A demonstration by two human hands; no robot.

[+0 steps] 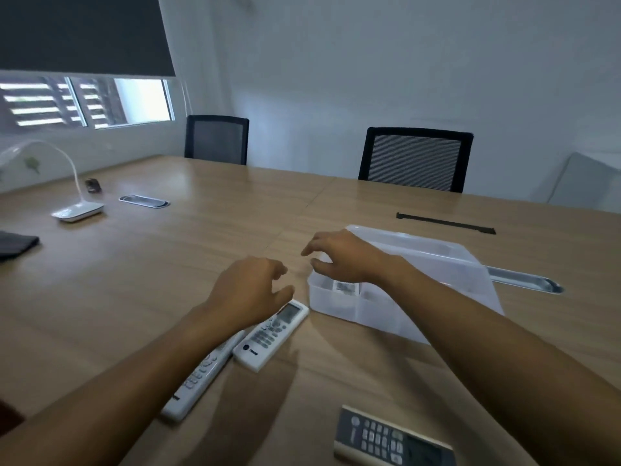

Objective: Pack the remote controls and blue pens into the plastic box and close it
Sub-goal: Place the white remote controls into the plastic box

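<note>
two bare hands reach forward over a long wooden surface (168, 264). the left hand (250, 285) hovers with its grip loosely spread, fingers curled downward and holding nothing, just above the top end of a white air-conditioner remote (272, 334) that lies flat near the middle of the near edge. a second, longer white remote (198, 378) lies beside it on the left, partly hidden under the left forearm. the right hand (342, 255) is above the left end of a clear plastic box (396, 297), its grip also spread and empty, thumb and fingers apart over the box's rim. the box sits open toward the right side of the surface, with dividers inside and something small and printed lying in one compartment; what it is cannot be told. its clear lid (420, 243) stands tilted behind it. a dark grey remote (386, 438) lies at the near edge, toward the right. further off, a white desk lamp (74, 203) stands near the far left corner, and two black mesh chairs (416, 159) are at the far edge.
</note>
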